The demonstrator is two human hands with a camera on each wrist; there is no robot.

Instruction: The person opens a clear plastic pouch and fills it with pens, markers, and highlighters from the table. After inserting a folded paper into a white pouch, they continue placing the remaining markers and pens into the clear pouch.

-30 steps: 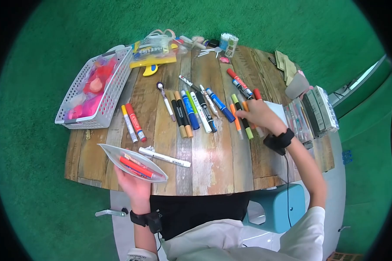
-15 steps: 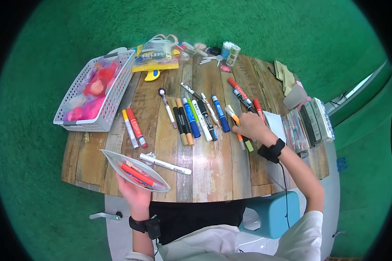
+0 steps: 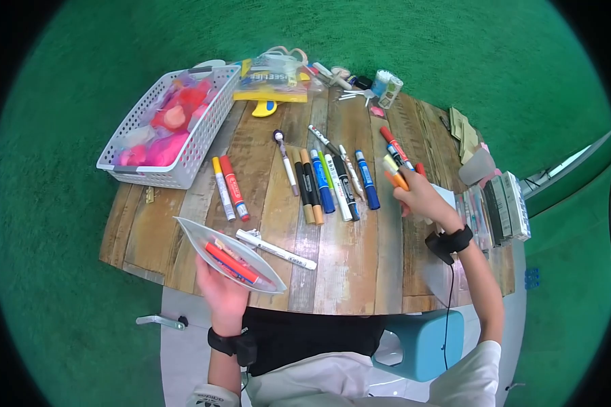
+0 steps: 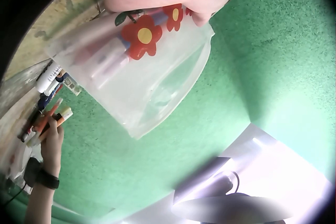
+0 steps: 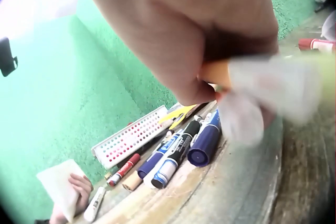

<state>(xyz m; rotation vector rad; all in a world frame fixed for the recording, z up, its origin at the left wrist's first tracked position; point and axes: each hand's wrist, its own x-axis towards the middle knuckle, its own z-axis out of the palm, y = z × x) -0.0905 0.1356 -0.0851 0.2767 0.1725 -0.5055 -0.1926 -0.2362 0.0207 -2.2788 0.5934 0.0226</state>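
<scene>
My left hand [image 3: 223, 292] holds a translucent zip pouch [image 3: 273, 279] from below, its mouth gaping; a red marker [image 3: 231, 262] and other pens lie inside. In the left wrist view, the pouch [image 4: 147, 87] shows red flowers, and fingers grip it along one side. My right hand [image 3: 426, 202] grips a bunch of markers [image 3: 396, 176], orange and pale yellow-green, over the right part of the table. The right wrist view shows their clear ends blurred beside the fingers. A white marker [image 3: 278, 250] lies right of the pouch.
Several markers [image 3: 327, 186] lie in a row mid-table, with a red marker [image 3: 233, 186] and a yellow one to their left. A white basket [image 3: 204, 149] of pink items stands back left. Red markers [image 3: 391, 141] lie beyond my right hand, boxes [image 3: 511, 203] at the right edge.
My right hand has gathered the orange and yellow-green markers off the table and lifted them. The left hand keeps hold of the pouch; the head view has shifted slightly.
</scene>
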